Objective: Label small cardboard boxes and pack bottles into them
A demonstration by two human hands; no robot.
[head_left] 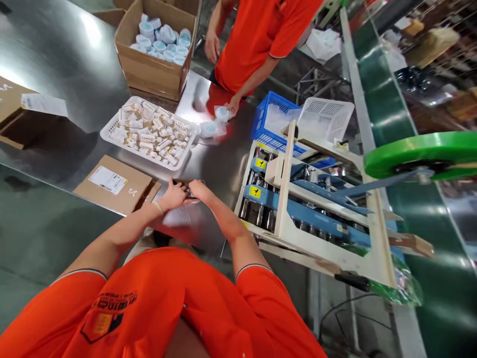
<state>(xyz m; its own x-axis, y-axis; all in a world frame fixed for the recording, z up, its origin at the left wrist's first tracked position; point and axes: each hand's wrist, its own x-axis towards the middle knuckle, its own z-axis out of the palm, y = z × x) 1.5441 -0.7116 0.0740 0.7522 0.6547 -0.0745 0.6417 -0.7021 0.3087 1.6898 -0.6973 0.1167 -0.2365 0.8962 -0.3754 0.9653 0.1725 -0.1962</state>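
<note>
A small brown cardboard box (191,201) sits at the near edge of the metal table, its dark inside partly showing. My left hand (174,195) grips its left side, fingers bent over the opening. On the other side, my right hand (199,190) is closed on the box with the fingertips partly hidden. Just beyond my hands stands a white plastic tray (106,133) heaped with small white-and-gold bottles or vials (149,132). To the left of my left hand lies a flat cardboard carton (112,191) with a white label.
A large open carton (152,74) holds several white-and-blue round packs. Across the metal table (223,169), a co-worker's hand (234,105) touches clear-wrapped packs (214,127). At right stand a roller carton sealer (286,199), a blue crate (270,117) and a green conveyor belt (387,84).
</note>
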